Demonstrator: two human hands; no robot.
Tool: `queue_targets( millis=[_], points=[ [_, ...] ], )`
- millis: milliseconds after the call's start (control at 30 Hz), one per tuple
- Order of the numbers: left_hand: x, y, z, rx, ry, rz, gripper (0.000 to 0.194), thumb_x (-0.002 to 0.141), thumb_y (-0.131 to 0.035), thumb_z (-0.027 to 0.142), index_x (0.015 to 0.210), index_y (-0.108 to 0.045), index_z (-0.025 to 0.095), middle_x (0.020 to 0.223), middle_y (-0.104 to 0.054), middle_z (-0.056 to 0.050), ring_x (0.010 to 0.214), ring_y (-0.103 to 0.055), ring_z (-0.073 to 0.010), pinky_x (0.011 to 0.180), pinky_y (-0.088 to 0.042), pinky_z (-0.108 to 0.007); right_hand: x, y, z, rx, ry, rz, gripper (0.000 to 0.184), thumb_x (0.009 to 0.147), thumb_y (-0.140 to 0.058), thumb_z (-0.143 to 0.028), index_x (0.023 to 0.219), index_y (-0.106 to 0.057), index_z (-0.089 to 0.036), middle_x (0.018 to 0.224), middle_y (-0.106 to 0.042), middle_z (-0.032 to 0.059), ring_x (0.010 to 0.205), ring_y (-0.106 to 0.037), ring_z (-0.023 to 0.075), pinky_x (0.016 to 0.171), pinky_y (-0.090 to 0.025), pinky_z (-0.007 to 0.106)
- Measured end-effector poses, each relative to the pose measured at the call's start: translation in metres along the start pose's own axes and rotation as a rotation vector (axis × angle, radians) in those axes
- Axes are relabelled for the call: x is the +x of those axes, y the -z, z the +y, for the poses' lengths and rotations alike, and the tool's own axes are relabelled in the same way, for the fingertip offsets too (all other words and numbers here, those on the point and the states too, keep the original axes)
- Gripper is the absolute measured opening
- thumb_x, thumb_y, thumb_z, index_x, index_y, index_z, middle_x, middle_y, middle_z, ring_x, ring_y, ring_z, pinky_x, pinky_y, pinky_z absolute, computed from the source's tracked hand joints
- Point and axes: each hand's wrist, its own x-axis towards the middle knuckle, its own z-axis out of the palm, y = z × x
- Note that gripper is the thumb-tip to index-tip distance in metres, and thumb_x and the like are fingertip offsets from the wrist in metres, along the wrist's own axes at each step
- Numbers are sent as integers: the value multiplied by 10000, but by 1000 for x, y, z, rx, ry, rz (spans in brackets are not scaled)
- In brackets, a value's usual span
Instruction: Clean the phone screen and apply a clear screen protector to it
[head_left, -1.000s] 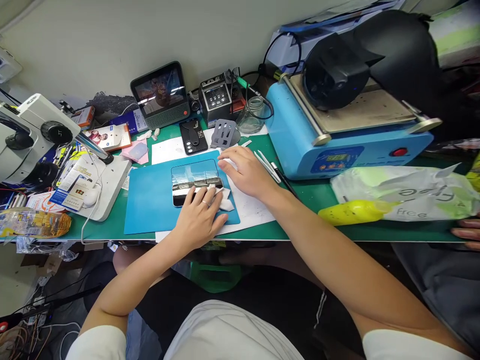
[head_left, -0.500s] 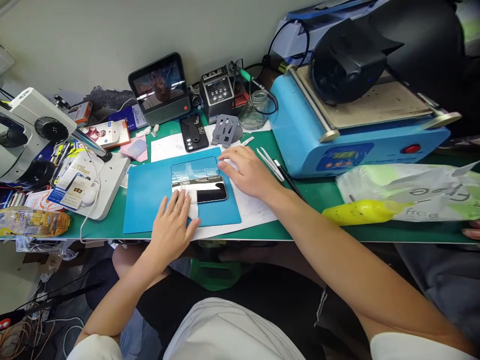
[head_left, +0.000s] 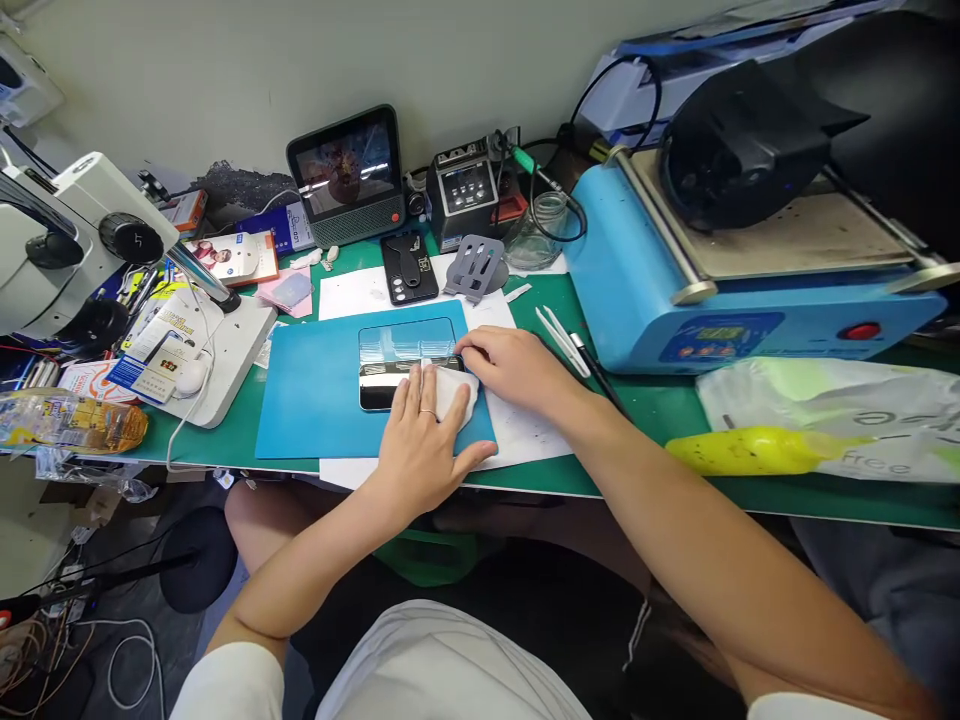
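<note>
A dark phone (head_left: 386, 385) with a glossy screen lies on a blue mat (head_left: 315, 395), a clear film (head_left: 397, 342) across its far half. My left hand (head_left: 424, 440) lies flat, fingers stretched out, pressing a white cloth (head_left: 454, 395) onto the phone's right part. My right hand (head_left: 514, 365) rests just right of the phone, its fingers curled at the phone's right edge and touching the cloth.
A blue machine (head_left: 720, 310) with a black device on top stands at right. Tweezers (head_left: 559, 340) and a pen lie beside it. A microscope (head_left: 82, 240) stands at left, a small screen (head_left: 349, 175) and soldering station (head_left: 465, 190) at the back. A yellow-green bag (head_left: 810, 420) lies front right.
My left hand slid the white cloth left across the phone, then back right to the phone's right part. My right hand drew in closer to the phone's edge.
</note>
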Motion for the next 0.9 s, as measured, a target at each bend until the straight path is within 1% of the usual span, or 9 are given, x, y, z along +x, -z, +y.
queue_targets(
  millis=[167, 300, 400, 467, 600, 667, 767, 900],
  points=[
    [6, -1, 10, 25, -18, 3, 761, 1063, -415, 649, 1625, -412, 136, 1706, -311, -242, 1623, -222, -388, 1313, -265, -550, 0, -1, 0, 10, 18, -1, 294, 975, -437, -224, 966, -729, -189, 1059, -777, 116, 997, -704, 274, 861, -504, 382],
    [-7, 0, 6, 38, -51, 15, 733, 1076, -400, 626, 1630, -403, 146, 1715, -302, -217, 1622, -242, -377, 1306, -282, -553, 0, -1, 0, 22, 48, 6, 280, 977, -443, -228, 969, -722, -210, 1042, -775, 101, 998, -700, 266, 866, -505, 378],
    [-24, 3, -8, 57, -45, 6, 735, 1079, -405, 609, 1641, -378, 136, 1728, -277, -200, 1628, -225, -377, 1307, -273, -572, 0, 0, -1, 22, 56, 5, 281, 980, -440, -222, 966, -721, -224, 1026, -774, 92, 994, -694, 263, 855, -503, 376],
    [-36, 5, -20, 77, -11, -2, 718, 1087, -398, 581, 1647, -363, 133, 1736, -263, -185, 1631, -216, -372, 1313, -259, -578, -1, 1, -2, 24, 55, 5, 287, 983, -432, -215, 962, -718, -226, 1022, -774, 90, 991, -692, 264, 852, -501, 379],
    [-53, 8, -45, 118, 87, -9, 733, 1106, -316, 563, 1645, -339, 66, 1731, -258, -196, 1632, -202, -375, 1305, -274, -592, -1, 0, -4, 31, 42, 0, 280, 984, -436, -203, 939, -712, -229, 1026, -778, 84, 981, -695, 261, 822, -497, 375],
    [-54, 8, -53, 124, 127, -6, 759, 1110, -272, 575, 1643, -329, 37, 1726, -263, -200, 1630, -201, -382, 1300, -281, -602, -1, 0, -4, 30, 34, 1, 273, 982, -441, -199, 929, -707, -227, 1022, -778, 83, 972, -694, 261, 802, -490, 371],
    [-48, 7, -61, 117, 166, -16, 780, 1113, -220, 582, 1637, -334, 15, 1723, -269, -194, 1627, -213, -382, 1302, -283, -598, -1, -2, -4, 22, 31, 8, 257, 976, -452, -196, 905, -697, -228, 1003, -775, 83, 949, -691, 258, 781, -478, 363],
    [-37, 7, -69, 90, 227, -31, 760, 1117, -223, 569, 1638, -339, 29, 1727, -272, -173, 1625, -234, -365, 1307, -290, -576, -1, -3, -4, 18, 47, 15, 245, 973, -457, -205, 884, -683, -236, 983, -773, 78, 928, -687, 255, 765, -476, 360]
  ],
)
